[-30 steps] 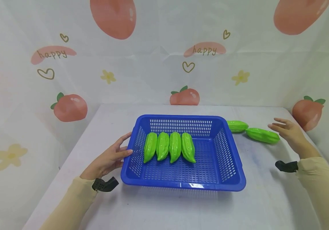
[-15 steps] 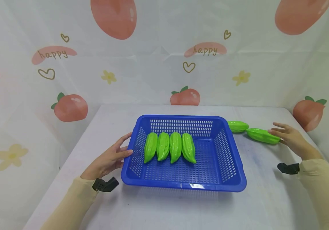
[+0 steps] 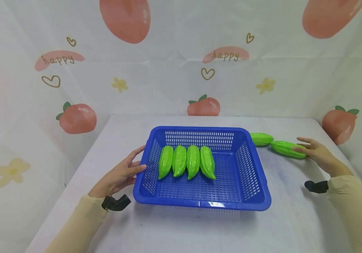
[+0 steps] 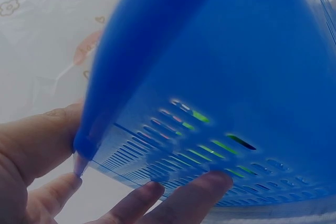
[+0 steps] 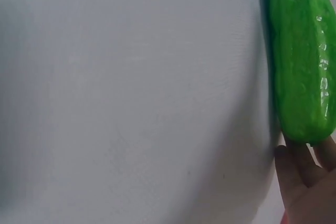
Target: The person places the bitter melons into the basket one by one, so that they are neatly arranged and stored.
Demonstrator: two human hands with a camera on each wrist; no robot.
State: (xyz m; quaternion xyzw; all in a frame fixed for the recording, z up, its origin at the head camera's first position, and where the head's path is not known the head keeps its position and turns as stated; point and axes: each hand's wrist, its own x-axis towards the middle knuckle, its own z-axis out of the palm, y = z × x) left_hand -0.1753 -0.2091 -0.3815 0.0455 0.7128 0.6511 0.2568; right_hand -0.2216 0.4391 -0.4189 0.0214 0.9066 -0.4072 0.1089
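My left hand [image 3: 119,175] grips the left side of a blue plastic basket [image 3: 201,204]. In the left wrist view its fingertips [image 4: 215,182] press against the slotted outer wall. Several bright green bitter melons [image 3: 193,162] lie side by side in the basket's left half. On the table to the right is another bitter melon [image 3: 285,148], with my right hand [image 3: 321,156] around its right end. The thumb lies over its near side and the other fingers stay loosely extended. In the right wrist view, the bitter melon [image 5: 302,61] partly hides those fingers.
One more bitter melon [image 3: 261,139] lies behind the basket's right side, its left end hidden by the rim. A white table [image 3: 181,232] carries everything, and a printed cloth backdrop [image 3: 162,88] rises behind and at both sides.
My right hand has come down and left from above the right end of the outer bitter melon to around that end. The left hand and basket have stayed put.
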